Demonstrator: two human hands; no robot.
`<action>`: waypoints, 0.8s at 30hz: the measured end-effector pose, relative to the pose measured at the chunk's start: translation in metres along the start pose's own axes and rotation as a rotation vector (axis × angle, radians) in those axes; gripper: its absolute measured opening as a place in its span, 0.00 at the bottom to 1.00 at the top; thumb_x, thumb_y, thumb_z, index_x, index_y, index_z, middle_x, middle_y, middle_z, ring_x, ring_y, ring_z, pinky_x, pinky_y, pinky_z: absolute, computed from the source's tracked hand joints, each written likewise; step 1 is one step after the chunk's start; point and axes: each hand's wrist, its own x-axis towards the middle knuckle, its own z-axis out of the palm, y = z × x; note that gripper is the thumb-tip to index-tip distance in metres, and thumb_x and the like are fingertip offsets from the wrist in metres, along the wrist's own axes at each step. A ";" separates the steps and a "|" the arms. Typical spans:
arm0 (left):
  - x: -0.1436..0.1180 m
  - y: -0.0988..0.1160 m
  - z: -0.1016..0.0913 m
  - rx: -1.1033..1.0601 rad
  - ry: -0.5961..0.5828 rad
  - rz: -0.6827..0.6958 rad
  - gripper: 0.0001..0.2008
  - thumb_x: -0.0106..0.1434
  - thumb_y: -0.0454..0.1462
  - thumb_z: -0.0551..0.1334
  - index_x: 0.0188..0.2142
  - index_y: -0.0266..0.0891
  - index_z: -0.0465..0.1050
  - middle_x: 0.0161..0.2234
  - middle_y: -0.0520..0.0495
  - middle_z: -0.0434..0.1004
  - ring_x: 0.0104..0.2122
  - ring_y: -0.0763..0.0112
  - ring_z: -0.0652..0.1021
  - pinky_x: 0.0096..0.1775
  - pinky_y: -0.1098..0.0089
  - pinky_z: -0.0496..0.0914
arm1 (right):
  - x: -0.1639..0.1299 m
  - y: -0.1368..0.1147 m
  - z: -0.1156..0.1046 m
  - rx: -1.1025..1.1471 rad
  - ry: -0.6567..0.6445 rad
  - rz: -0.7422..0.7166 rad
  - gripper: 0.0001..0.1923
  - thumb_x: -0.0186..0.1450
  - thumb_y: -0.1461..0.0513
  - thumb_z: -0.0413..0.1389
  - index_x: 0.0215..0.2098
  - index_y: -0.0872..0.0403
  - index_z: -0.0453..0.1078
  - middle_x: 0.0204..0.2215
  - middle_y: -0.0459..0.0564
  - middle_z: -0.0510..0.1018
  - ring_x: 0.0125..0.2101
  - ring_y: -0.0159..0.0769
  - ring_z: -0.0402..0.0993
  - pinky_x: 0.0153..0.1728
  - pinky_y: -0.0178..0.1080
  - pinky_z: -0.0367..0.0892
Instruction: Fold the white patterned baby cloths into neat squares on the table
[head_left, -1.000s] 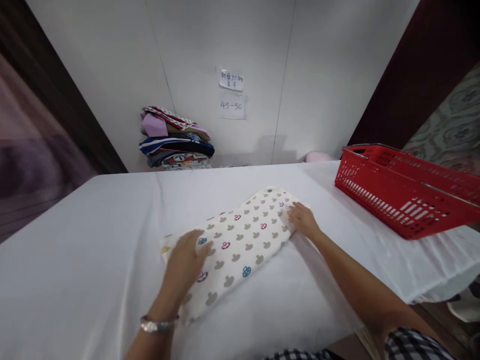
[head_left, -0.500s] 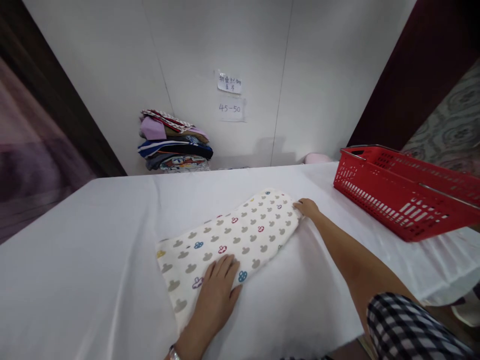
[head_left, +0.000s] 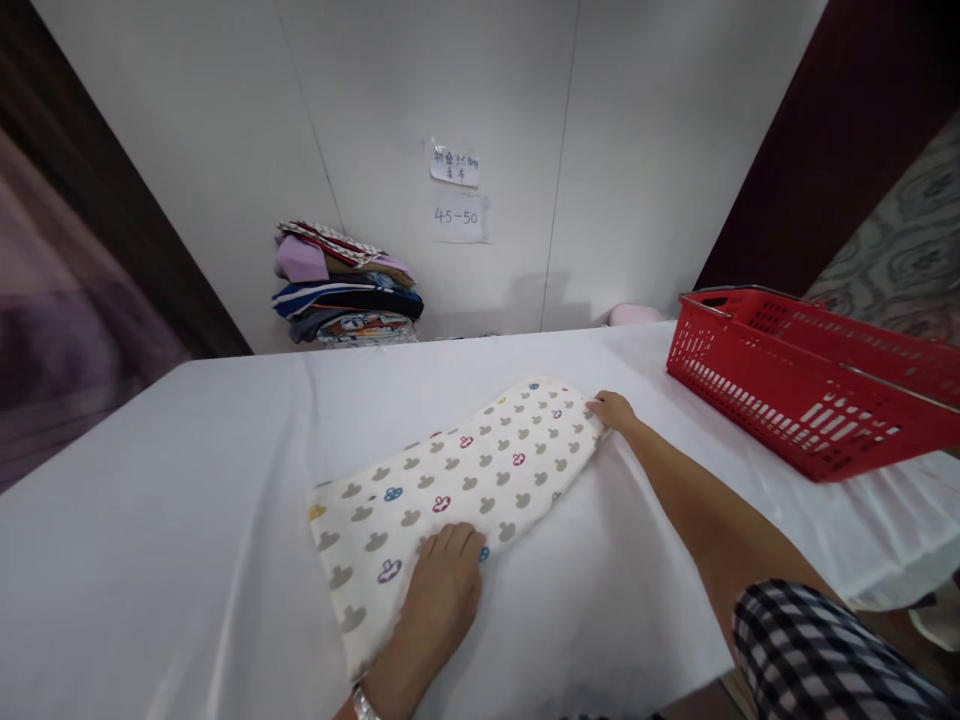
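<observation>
A folded white cloth printed with grey, red, blue and purple mushrooms lies flat and slanting across the white-covered table. My left hand rests at its near edge, fingers curled down onto the fabric; the fingertips are tucked under and hidden. At the far right end, my right hand pinches the cloth's corner between thumb and fingers.
To the right stands a red plastic basket with metal handles. A stack of folded fabrics sits against the wall at the back left. Two paper signs hang on the wall, and a pink object shows behind the table's far edge.
My left hand's fingers have gone from lying extended on the cloth to curling in at its near edge. My right hand keeps its hold on the far corner.
</observation>
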 end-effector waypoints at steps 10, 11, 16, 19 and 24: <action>-0.004 0.001 -0.003 -0.050 -0.089 -0.028 0.15 0.52 0.24 0.51 0.35 0.39 0.67 0.37 0.48 0.67 0.39 0.64 0.66 0.41 0.63 0.60 | -0.010 0.014 0.000 0.020 -0.013 0.033 0.10 0.61 0.59 0.53 0.34 0.56 0.74 0.36 0.52 0.79 0.35 0.38 0.74 0.30 0.32 0.61; -0.003 0.001 -0.004 -0.056 -0.091 -0.028 0.15 0.52 0.24 0.51 0.35 0.39 0.66 0.37 0.48 0.67 0.39 0.64 0.66 0.41 0.63 0.60 | -0.008 0.013 -0.001 0.016 -0.015 0.035 0.10 0.60 0.59 0.54 0.34 0.56 0.74 0.36 0.52 0.79 0.36 0.38 0.74 0.31 0.32 0.61; -0.003 0.000 -0.004 -0.081 -0.105 -0.015 0.15 0.51 0.24 0.51 0.36 0.39 0.66 0.37 0.47 0.67 0.39 0.64 0.66 0.41 0.62 0.60 | 0.001 0.005 -0.003 0.009 -0.037 0.016 0.13 0.60 0.56 0.55 0.37 0.55 0.73 0.39 0.54 0.78 0.39 0.41 0.74 0.33 0.33 0.63; -0.004 0.000 -0.004 -0.089 -0.114 -0.015 0.15 0.51 0.25 0.51 0.35 0.40 0.66 0.37 0.47 0.67 0.39 0.64 0.66 0.42 0.62 0.60 | 0.002 0.000 -0.003 0.015 -0.059 0.006 0.18 0.61 0.50 0.53 0.34 0.56 0.73 0.36 0.55 0.79 0.37 0.42 0.74 0.33 0.35 0.64; -0.004 -0.001 -0.008 -0.122 -0.140 -0.028 0.14 0.50 0.25 0.51 0.34 0.40 0.65 0.37 0.48 0.67 0.39 0.64 0.66 0.41 0.62 0.61 | -0.002 -0.001 0.000 0.015 -0.038 0.024 0.17 0.63 0.52 0.49 0.39 0.56 0.72 0.40 0.55 0.78 0.38 0.40 0.74 0.33 0.34 0.63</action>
